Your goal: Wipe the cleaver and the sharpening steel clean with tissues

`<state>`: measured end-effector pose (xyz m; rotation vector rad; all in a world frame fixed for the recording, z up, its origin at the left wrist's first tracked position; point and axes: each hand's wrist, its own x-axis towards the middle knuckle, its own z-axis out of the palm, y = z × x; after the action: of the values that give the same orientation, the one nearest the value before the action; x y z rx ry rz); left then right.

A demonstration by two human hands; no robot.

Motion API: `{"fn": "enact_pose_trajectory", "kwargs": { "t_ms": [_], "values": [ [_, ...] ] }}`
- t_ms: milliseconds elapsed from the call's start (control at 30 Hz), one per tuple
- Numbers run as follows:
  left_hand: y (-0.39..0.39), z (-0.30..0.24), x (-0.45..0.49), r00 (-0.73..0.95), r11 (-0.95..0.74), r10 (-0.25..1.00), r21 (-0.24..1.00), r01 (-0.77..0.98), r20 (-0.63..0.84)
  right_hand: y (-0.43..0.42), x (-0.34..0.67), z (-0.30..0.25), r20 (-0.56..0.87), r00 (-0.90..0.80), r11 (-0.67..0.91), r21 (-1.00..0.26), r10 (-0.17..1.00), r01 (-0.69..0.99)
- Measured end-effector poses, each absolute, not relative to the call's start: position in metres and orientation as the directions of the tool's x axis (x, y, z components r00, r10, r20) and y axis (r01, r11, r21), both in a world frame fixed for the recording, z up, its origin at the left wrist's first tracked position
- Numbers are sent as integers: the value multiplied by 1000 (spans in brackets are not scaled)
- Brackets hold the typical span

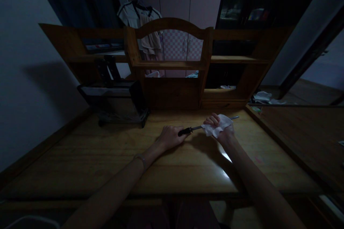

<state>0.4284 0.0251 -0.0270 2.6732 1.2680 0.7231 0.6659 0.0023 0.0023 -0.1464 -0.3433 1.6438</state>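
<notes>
My left hand (172, 136) is closed around the black handle of a sharpening steel (197, 127), a slim metal rod held level above the wooden desk. A white tissue (219, 125) is wrapped around the rod, and my right hand (214, 120) grips the rod through it. The rod's grey tip sticks out past the tissue on the right. To the left of my left hand stands a black-framed knife block (113, 100), with dark handles (109, 68) rising from its top.
The wooden desk (113, 164) has a raised shelf unit (172, 93) along its back. A lower wooden surface (303, 128) with white crumpled items (263, 96) lies to the right. A wall (32, 89) stands on the left. The room is dim.
</notes>
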Motion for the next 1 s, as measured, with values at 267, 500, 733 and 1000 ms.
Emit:
{"fn": "enact_pose_trajectory", "kwargs": {
  "t_ms": [267,500,733,1000],
  "values": [
    [23,-23,430,531,-627,774,297,721,344,2,669,2,97,-91,-56,-317,991,-947],
    [24,-23,429,553,-635,770,295,714,317,4,674,-1,81,-72,-42,-329,994,-943],
    [29,-26,424,551,-617,785,277,737,284,7,684,-5,32,-52,-41,-260,998,-965],
    [30,-26,424,544,-604,796,302,738,265,9,689,-10,17,-24,-20,-241,1000,-970]
  ]
}}
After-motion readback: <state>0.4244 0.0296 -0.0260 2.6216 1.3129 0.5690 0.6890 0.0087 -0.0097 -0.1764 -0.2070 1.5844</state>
